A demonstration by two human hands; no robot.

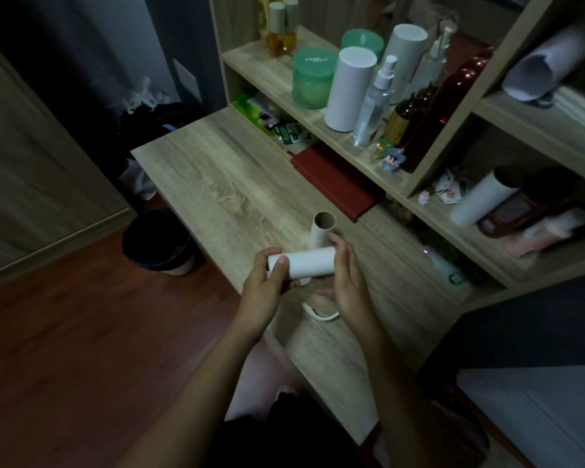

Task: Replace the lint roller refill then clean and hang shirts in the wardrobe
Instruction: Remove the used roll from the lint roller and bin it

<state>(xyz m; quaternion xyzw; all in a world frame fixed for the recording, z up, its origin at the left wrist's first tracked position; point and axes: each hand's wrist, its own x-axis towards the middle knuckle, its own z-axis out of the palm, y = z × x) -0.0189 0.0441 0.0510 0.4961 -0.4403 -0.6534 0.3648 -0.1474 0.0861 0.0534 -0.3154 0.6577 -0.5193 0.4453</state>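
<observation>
A white lint roller refill (304, 262) lies level between my two hands above the wooden desk (223, 184). My left hand (267, 282) grips its left end with the thumb on top. At the refill's right end my right hand (347, 276) wraps its fingers around the roll. Just behind the refill an empty cardboard tube (322, 229) lies on the desk, open end up and away. Below my hands a white lint roller handle (318, 314) rests on the desk, partly hidden.
A black waste bin (157, 241) stands on the floor left of the desk. A dark red book (335, 184) lies at the shelf foot. Shelves hold white refill rolls (350, 89), green jars (313, 77), bottles. Another white roll (483, 199) lies lower right.
</observation>
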